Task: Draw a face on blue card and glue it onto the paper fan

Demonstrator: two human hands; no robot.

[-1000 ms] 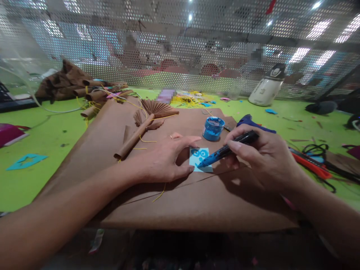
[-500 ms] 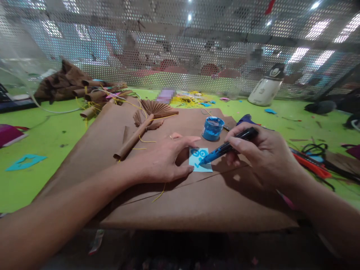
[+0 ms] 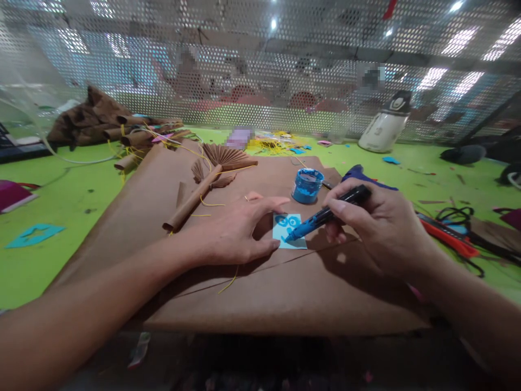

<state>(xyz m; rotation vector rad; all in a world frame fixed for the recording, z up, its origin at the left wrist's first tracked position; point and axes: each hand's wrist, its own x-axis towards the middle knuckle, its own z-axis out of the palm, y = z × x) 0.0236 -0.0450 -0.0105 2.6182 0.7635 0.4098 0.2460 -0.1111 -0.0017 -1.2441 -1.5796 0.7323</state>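
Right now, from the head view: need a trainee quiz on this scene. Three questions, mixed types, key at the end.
1. Multiple choice. What does the right hand hold?
A) the white bottle
B) the marker
C) the pleated paper fan

2. True or false. The blue paint jar stands upright on the brown paper.

3. Fill in the blank. The small light-blue sheet, with the thumb of the left hand at its left edge, bears ____ ring shapes near its top.

Key: 1. B; 2. True; 3. two
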